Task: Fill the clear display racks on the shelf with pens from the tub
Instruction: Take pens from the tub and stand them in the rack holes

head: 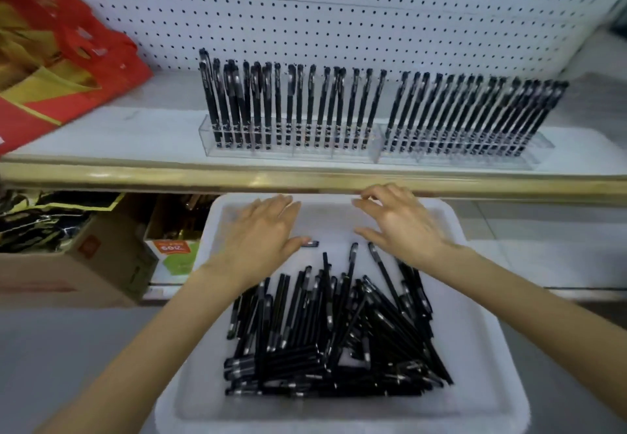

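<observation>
Dozens of black pens (pixel 334 335) lie heaped in the white tub (pixel 481 365); more stand upright in clear racks (pixel 356 158) on the shelf (pixel 135 135). The left hand (pixel 261 233) and right hand (pixel 402 226) hover above the tub, fingers spread, empty.

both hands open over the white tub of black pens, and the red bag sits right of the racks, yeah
Wrong side: in the head view the red bag sits left of the clear racks. The rest holds: left hand and right hand open over the white tub of black pens.
</observation>
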The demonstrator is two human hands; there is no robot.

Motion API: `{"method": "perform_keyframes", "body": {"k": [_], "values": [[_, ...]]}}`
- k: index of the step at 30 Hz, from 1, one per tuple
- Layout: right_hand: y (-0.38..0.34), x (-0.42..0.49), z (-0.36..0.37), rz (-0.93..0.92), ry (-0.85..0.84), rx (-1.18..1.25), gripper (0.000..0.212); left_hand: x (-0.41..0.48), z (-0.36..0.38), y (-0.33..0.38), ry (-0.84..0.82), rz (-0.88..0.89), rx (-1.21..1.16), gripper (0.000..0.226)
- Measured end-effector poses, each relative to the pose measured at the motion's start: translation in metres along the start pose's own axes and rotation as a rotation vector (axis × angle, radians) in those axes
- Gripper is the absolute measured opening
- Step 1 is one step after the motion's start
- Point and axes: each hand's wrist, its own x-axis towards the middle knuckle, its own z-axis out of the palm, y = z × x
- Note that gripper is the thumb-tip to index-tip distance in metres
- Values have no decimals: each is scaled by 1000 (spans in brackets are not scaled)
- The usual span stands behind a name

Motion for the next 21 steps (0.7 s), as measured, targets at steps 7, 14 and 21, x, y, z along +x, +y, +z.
{"method": "perform_keyframes", "body": {"k": [7, 14, 21], "values": [[-11, -96, 43, 327, -312, 269, 61, -25, 74, 35, -204, -46, -103, 68], [-18, -142, 63, 575, -429, 638, 54, -55, 107, 46, -321, -180, -334, 76], [-23, -143, 69, 590, -431, 806, 40, -67, 109, 38, -363, -217, -425, 49]]}}
